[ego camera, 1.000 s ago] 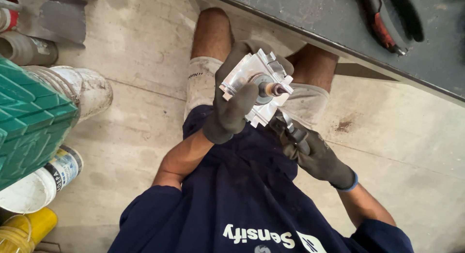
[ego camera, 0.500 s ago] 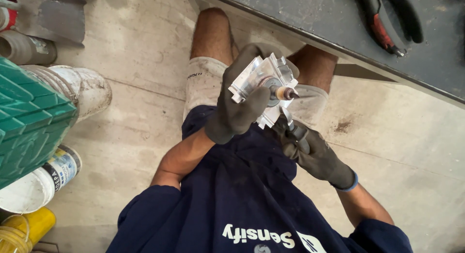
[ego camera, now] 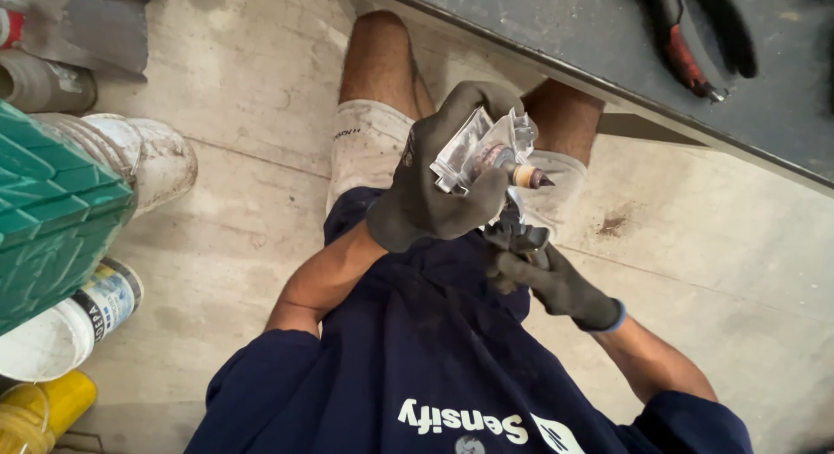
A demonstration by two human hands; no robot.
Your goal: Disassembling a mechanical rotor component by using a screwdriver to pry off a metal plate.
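Since the earlier frame the left hand has tilted the metal part edge-on. Its gloved fingers are closed around the part, above the knees. The right hand, just below, is closed on a dark tool touching the part. Pliers lie on the bench; buckets stand left.

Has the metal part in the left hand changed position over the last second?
Yes. The metal part in the left hand has tilted edge-on to the camera, staying about level with the knees and below the workbench edge.
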